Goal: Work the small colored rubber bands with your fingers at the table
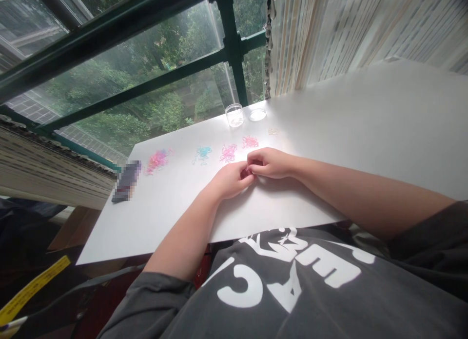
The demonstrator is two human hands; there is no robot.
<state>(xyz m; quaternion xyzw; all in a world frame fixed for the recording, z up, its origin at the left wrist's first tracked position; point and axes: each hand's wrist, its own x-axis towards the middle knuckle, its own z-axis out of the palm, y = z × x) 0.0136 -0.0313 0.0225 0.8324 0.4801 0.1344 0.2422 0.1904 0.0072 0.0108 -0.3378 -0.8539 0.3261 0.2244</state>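
Over the white table, my left hand [234, 179] and my right hand [271, 163] meet at the fingertips. Both are closed in a pinch, and whatever lies between the fingers is too small and hidden to make out. Just beyond them is a pile of coral-pink thin loops [250, 142], like small rubber bands. A brighter pink pile [228, 153] and a turquoise pile [203, 153] of similar loops lie to its left. Farther left sits a mixed pink, orange and purple heap [158, 160]. A few pale yellowish loops [273, 131] rest to the right.
A clear round tub [234, 115] with a little inside stands at the table's far edge, beside a clear lid [258, 114]. A blurred dark phone-like object [126, 181] lies at the left edge. Behind the white table [146, 222] are a green-framed window and a striped curtain [321, 36].
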